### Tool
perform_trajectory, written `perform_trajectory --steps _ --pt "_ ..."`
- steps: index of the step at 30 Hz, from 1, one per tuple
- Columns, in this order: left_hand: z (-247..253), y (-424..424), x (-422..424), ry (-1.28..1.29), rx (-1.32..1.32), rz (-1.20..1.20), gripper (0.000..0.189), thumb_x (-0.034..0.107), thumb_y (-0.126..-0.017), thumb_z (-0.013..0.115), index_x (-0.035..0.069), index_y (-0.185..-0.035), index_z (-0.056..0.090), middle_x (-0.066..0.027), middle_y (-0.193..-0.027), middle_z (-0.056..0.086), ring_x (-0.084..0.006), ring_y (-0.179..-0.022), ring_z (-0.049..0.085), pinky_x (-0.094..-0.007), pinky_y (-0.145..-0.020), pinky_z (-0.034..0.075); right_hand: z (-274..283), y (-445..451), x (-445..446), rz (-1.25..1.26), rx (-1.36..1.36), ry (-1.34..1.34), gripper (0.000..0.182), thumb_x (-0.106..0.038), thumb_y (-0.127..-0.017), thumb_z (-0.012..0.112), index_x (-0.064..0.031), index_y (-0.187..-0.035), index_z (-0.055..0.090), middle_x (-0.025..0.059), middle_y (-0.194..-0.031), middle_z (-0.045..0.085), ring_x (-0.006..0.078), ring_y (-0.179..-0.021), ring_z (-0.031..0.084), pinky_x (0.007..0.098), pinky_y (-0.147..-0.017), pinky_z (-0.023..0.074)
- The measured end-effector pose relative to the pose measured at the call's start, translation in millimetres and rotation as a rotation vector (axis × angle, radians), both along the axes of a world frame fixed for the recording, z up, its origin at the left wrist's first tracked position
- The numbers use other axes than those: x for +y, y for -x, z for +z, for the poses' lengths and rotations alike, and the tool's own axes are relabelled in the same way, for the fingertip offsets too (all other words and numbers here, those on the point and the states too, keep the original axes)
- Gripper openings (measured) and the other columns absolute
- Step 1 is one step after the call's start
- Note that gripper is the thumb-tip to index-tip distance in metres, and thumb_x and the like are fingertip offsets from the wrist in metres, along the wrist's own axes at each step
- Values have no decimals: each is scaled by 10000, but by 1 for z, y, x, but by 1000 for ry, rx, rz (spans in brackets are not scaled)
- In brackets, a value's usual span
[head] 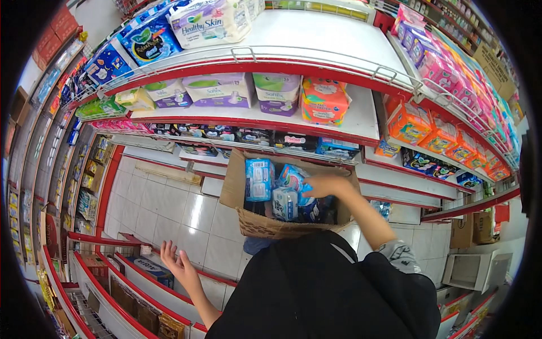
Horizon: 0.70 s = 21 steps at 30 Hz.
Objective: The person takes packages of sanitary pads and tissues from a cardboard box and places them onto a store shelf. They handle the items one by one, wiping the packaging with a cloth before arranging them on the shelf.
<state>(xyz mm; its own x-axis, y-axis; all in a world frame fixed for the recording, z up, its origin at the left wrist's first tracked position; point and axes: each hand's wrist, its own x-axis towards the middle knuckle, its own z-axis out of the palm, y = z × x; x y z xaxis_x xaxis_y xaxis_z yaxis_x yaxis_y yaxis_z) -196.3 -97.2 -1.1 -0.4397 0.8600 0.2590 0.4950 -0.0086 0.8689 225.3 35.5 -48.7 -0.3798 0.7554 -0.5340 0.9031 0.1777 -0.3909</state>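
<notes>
An uncovered cardboard carton [271, 224] stands before me, holding several plastic-wrapped packs, apparently sanitary pads. My right hand [327, 186] reaches into its right side, the fingers closed at the edge of a light-blue pack [305, 200]. Left of that lies a blue and pink pack [290, 177]. A white and blue pack [285, 204] rests in front, and a taller blue pack [258, 179] is upright at the carton's left. Dark-blue packs [315, 212] lie partly hidden beneath. Out to the left, my left hand [180, 260] is raised, empty, with its fingers apart.
A red-edged white shelf unit [313, 34] rises beyond the carton, with Softex packs [218, 91] on its middle level. Orange packs [410, 123] line the right shelves. Low red-edged shelving [139, 292] stands near my left hand, above a tiled floor [169, 203].
</notes>
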Motion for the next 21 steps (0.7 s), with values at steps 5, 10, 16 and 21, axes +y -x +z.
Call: perform_trajectory --steps 5,10,16,21 --pt "10 -21 8 -2 -7 -60 454 133 -905 489 44 -1326 345 -108 -1357 337 -260 -1155 437 -378 -924 397 -123 18 6 -141 -261 671 546 -481 -723 660 -51 -1060 638 171 -1061 626 286 -1003 586 379 -850 462" --pt "8 -27 1 43 12 -65 443 159 -907 490 42 -1316 367 -107 -1359 337 -262 -1152 441 -373 -910 401 -230 -26 -19 -56 -232 569 555 -479 -695 679 -61 -1058 650 151 -1089 623 276 -1000 589 375 -853 461" --pt "6 -34 -4 79 51 -84 423 153 -907 487 42 -1303 389 -105 -1357 346 -254 -1144 452 -366 -909 401 -210 -42 -30 -58 -308 771 647 -495 -749 622 -93 -1247 531 114 -1345 436 267 -1209 438 422 -966 382" --pt "7 -45 -2 85 44 -134 383 138 -904 478 33 -1269 428 -103 -1368 325 -255 -1138 457 -367 -889 418 -241 -33 -55 -40 -263 772 555 -475 -766 617 -86 -1161 596 90 -1223 544 265 -1091 524 397 -914 418"
